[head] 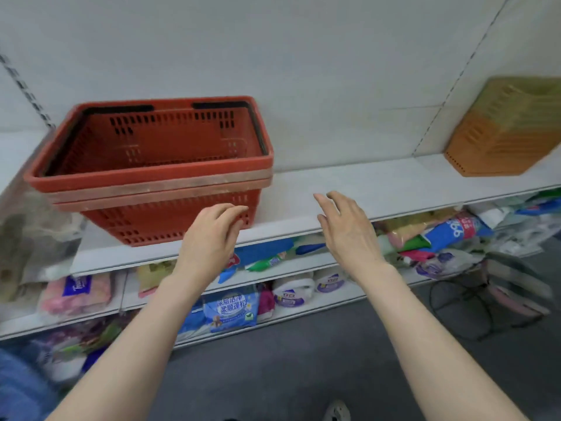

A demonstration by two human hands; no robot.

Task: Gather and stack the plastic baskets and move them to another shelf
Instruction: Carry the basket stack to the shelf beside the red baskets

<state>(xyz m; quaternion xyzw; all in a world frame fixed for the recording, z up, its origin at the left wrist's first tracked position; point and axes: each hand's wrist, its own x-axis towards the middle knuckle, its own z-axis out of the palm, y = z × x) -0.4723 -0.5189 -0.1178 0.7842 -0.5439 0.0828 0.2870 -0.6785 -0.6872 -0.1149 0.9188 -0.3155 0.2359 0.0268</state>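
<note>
A stack of three nested red plastic shopping baskets (151, 165) with black handles sits on the white top shelf (349, 189), left of centre. A second stack of small yellow and orange baskets (504, 132) stands tilted at the far right of the same shelf. My left hand (212, 235) hovers at the front right corner of the red stack, fingers curled and apart, holding nothing. My right hand (346, 229) is held over the shelf edge to the right of the red stack, fingers spread, empty.
Lower shelves (273, 268) hold packaged goods and tissue packs (230, 305). Clear bags (39, 238) lie at the left. A dark wire object (461, 311) and a bag rest on the grey floor at the right. A shoe (337, 411) shows at the bottom edge.
</note>
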